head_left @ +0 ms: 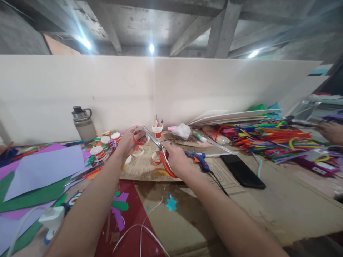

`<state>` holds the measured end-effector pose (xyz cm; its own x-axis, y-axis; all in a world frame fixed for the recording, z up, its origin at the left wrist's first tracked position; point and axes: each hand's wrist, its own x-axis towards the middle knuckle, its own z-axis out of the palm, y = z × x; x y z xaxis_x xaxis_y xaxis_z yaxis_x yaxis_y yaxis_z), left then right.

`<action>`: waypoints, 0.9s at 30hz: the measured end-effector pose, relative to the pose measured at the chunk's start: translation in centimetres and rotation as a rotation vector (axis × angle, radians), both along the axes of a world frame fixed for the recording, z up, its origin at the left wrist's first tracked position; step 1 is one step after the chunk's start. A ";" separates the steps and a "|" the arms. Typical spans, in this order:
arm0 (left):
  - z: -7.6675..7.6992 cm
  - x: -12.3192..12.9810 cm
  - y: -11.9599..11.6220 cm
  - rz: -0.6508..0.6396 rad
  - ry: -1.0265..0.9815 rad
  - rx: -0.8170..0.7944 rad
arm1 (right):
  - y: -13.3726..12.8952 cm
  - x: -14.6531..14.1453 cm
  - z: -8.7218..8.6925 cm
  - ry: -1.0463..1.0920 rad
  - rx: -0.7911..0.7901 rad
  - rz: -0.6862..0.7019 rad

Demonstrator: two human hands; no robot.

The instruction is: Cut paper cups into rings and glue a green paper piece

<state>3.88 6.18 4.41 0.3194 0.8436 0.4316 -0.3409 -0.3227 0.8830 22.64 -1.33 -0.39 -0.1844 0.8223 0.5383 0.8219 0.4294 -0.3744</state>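
My left hand (pixel 130 140) pinches a red and white paper ring (pixel 138 142) above the brown paper (pixel 142 171). Gripped in my right hand (pixel 175 157) is a pair of scissors with orange handles (pixel 166 165); its metal blades point up and left, beside the ring. Whether the blades touch the ring I cannot tell. A white strip hangs along the scissor handles. Below my hands, another red and white ring (pixel 155 157) and a pale ring (pixel 138 152) lie on the paper.
A blue glue gun (pixel 201 160) and a black phone (pixel 242 170) lie to the right, near colourful pipe cleaners (pixel 278 137). Coloured paper sheets (pixel 45 171) and a bottle (pixel 83 125) are left. A small cup (pixel 157 130) holds tools. Another person's hand (pixel 331 132) shows far right.
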 end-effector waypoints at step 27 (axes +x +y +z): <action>-0.3 -0.5 0.5 -0.013 0.102 0.015 | 0.0 0.1 0.3 -0.077 -0.002 0.002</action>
